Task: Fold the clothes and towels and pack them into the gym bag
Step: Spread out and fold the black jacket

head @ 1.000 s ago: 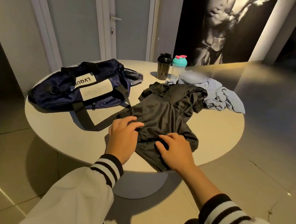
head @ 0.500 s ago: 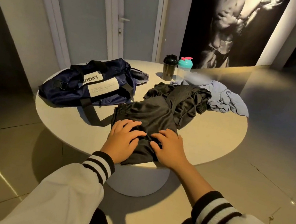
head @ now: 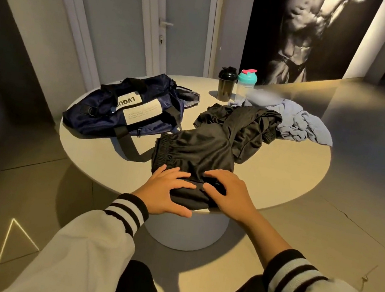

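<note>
Black shorts [head: 198, 149] with an elastic waistband lie at the near edge of the round table [head: 282, 174]. My left hand [head: 167, 192] and my right hand [head: 226, 193] both press flat on the near end of the shorts, fingers spread. A second black garment [head: 247, 124] lies crumpled just behind, partly under the shorts. A light blue towel [head: 300, 122] is bunched at the table's far right. The navy gym bag [head: 127, 108] lies on the table's left side, its strap trailing toward the shorts.
A black shaker bottle [head: 226, 83] and a clear bottle with a teal lid [head: 245, 83] stand at the table's far edge. Doors are behind the table, and tiled floor surrounds its pedestal.
Both hands slid toward me along the shorts to the table's near edge, and the shorts now lie flatter with the waistband showing at the left.
</note>
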A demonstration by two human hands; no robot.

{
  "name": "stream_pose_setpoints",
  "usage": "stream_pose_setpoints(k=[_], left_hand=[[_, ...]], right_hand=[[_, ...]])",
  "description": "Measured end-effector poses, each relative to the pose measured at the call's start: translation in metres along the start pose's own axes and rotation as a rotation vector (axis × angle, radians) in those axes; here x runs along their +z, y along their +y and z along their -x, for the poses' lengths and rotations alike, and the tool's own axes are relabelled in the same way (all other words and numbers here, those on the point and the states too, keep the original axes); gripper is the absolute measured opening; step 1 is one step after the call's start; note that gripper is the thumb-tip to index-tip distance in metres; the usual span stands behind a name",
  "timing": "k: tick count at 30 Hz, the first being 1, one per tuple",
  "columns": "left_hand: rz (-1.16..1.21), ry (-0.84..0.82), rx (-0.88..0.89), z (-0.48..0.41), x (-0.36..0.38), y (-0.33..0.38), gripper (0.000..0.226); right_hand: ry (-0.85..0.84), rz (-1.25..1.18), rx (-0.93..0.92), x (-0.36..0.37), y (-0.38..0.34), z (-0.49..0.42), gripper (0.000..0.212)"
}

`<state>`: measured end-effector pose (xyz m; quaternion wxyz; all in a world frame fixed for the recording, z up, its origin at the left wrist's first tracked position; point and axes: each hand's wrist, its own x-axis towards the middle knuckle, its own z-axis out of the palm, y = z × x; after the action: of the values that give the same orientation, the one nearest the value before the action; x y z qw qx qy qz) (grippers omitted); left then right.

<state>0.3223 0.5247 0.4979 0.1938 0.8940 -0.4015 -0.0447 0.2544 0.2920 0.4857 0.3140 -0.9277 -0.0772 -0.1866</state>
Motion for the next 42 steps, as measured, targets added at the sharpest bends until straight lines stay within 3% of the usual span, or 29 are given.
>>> stream_pose_setpoints(k=[5, 10, 13, 17, 22, 25, 29, 32, 34, 36, 39, 42], left_hand=[[0.08, -0.008, -0.03, -0.001, -0.003, -0.002, 0.062], [0.256, 0.123, -0.107, -0.002, -0.01, -0.008, 0.016], [0.359, 0.267, -0.21, -0.003, -0.016, -0.002, 0.013], [0.519, 0.4, -0.384, -0.007, -0.022, -0.004, 0.01], [0.585, 0.454, -0.385, -0.011, -0.029, -0.011, 0.014], [0.579, 0.425, -0.32, -0.007, -0.026, -0.016, 0.043], [0.284, 0.289, -0.21, 0.001, -0.021, -0.018, 0.073], [0.277, 0.397, -0.2, -0.004, -0.015, -0.024, 0.047], [0.509, 0.467, -0.299, -0.009, -0.016, -0.025, 0.028], [0.623, 0.543, -0.391, -0.016, -0.019, -0.025, 0.026], [0.485, 0.605, -0.485, -0.026, -0.021, -0.018, 0.024], [0.349, 0.619, -0.558, -0.03, -0.022, -0.005, 0.024]], right_hand=[[-0.035, -0.109, -0.019, -0.005, 0.0, 0.006, 0.055], [-0.11, -0.118, -0.02, -0.009, -0.001, 0.006, 0.068], [-0.149, -0.097, -0.051, -0.007, -0.005, 0.002, 0.07], [-0.138, -0.178, 0.001, -0.002, -0.01, -0.006, 0.058], [-0.016, -0.161, 0.042, -0.001, -0.017, -0.03, 0.026], [0.087, -0.254, 0.187, 0.004, -0.022, -0.042, 0.015], [0.186, -0.267, 0.312, 0.019, -0.02, -0.046, 0.02], [0.238, -0.278, 0.334, 0.023, -0.018, -0.045, 0.02], [0.284, -0.241, 0.325, 0.022, -0.018, -0.045, 0.019], [0.337, -0.209, 0.334, 0.021, -0.018, -0.043, 0.032], [0.442, -0.102, 0.287, 0.022, -0.019, -0.039, 0.043], [0.522, 0.162, 0.103, 0.024, -0.017, -0.036, 0.029]])
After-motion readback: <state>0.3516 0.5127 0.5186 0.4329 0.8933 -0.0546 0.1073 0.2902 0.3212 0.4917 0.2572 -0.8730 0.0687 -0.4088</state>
